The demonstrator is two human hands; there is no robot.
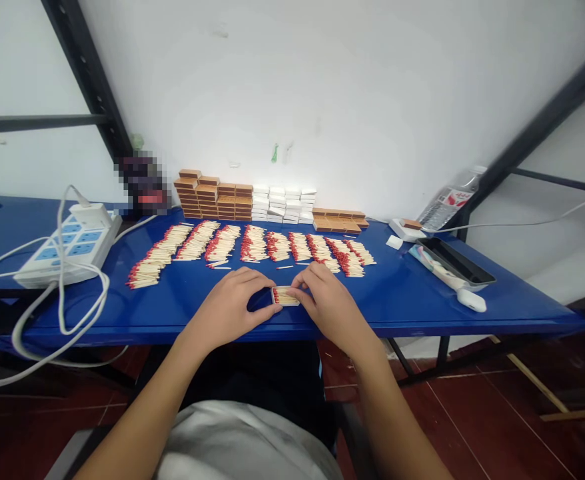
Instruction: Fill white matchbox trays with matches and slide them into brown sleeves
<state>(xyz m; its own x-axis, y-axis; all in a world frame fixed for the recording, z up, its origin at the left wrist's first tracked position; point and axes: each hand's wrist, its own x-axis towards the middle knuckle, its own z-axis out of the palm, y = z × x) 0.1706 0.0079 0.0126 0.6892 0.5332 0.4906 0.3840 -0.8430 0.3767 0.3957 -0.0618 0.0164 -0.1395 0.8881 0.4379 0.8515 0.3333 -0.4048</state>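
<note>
A small open matchbox tray point(286, 296) filled with red-tipped matches rests on the blue table point(182, 303) near its front edge. My left hand point(232, 307) pinches the tray's left end with curled fingers. My right hand point(325, 300) grips its right end the same way. Just beyond my hands, several bundles of red-tipped matches point(252, 245) lie in a row across the table. A few loose matches point(285, 267) lie between the row and my hands.
Stacks of brown matchbox sleeves point(212, 195) and white trays point(282, 203) stand against the wall, with flat brown sleeves point(338, 221) to their right. A white power strip point(70, 243) with looping cables sits left. A phone point(455, 261), a white mouse-like object point(471, 300) and a plastic bottle point(450, 199) lie right.
</note>
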